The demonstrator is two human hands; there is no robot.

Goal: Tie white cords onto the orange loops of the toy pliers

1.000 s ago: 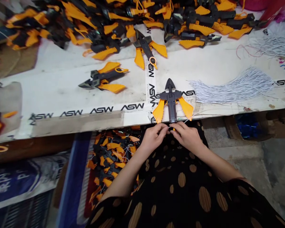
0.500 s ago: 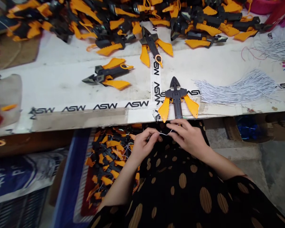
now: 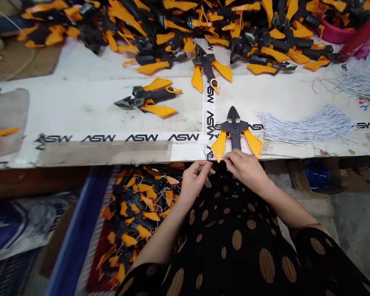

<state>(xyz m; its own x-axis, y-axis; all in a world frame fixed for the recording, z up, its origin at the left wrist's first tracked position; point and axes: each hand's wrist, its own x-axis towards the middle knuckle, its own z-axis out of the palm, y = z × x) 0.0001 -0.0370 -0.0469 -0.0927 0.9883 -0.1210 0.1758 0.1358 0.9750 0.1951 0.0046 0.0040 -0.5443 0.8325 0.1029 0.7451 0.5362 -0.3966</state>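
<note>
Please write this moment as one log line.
left hand: pinched, contents unclear; right hand: on lower end of black, orange-winged plastic toy; nearby: white cord bundle

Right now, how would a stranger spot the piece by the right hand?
On the white table, go to the near edge. Left of the nearer white strings lies the orange-winged piece. Unlike pieces farther back, it has the right hand at its near end.

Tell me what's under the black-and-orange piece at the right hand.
Around the black-and-orange piece, white tabletop and ASW-printed tape show. The surface directly beneath is covered, and the right hand hides the piece's near end.
</note>
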